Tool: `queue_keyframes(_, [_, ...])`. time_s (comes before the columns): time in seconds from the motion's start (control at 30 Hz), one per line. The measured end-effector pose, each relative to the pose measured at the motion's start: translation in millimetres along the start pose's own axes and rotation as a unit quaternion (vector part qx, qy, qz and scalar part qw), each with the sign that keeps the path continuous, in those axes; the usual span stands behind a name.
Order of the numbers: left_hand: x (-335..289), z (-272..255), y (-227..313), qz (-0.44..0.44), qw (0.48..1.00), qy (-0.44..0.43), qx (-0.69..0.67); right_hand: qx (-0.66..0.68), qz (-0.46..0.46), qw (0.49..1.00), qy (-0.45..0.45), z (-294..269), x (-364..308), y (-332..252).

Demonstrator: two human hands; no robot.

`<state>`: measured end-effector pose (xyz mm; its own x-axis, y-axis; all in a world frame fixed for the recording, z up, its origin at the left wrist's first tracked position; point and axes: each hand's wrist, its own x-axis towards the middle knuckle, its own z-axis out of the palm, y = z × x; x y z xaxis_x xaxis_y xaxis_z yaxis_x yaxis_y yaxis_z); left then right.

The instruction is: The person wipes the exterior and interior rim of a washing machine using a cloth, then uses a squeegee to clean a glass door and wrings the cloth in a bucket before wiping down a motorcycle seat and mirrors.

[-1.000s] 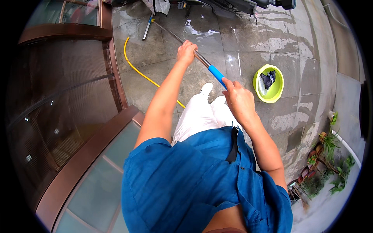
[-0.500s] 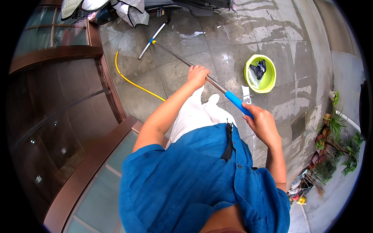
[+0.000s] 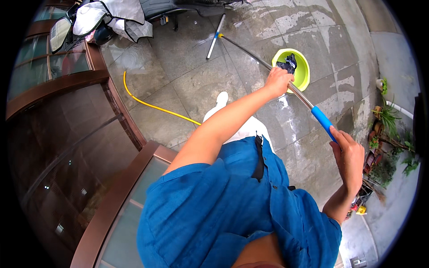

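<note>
A floor squeegee [image 3: 250,54] with a long metal pole and a blue grip runs diagonally across in front of me. My left hand [image 3: 279,81] is closed around the middle of the pole. At the upper end of the blue grip, my right hand [image 3: 348,154] holds on with the thumb and fingers along it. The squeegee's bar-shaped head [image 3: 216,36] lies on the wet tiled floor, beyond and to the left of my hands. Just behind my left hand stands a lime-green basin [image 3: 304,71] with dark cloth [image 3: 288,64] in it, partly hidden by the hand and pole.
A yellow hose [image 3: 156,107] curves over the floor at left. A scooter [image 3: 174,10] with grey covers stands at the far left. Brown-framed glass doors [image 3: 67,143] line the left side. Potted plants [image 3: 386,116] stand along the right wall.
Both hands have moved right with the squeegee, and its head has swept rightward across the floor. My left arm now reaches farther over, in front of the basin.
</note>
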<state>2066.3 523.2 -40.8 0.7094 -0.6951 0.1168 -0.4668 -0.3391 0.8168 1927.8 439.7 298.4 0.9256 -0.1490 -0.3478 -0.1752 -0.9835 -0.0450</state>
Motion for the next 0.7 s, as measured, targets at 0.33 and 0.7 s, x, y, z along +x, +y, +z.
queue_keyframes(0.33, [-24.6, -15.4, 52.0, 0.054, 0.992, -0.082, -0.073, -0.016, -0.019, 1.0, 0.018, -48.9, -38.1, -20.7])
queue_keyframes(0.7, [-180.2, -123.3, -94.4, -0.116, 0.987, 0.06, 0.098, 0.085, -0.188, 0.975, -0.078, 52.3, 51.7, -88.9])
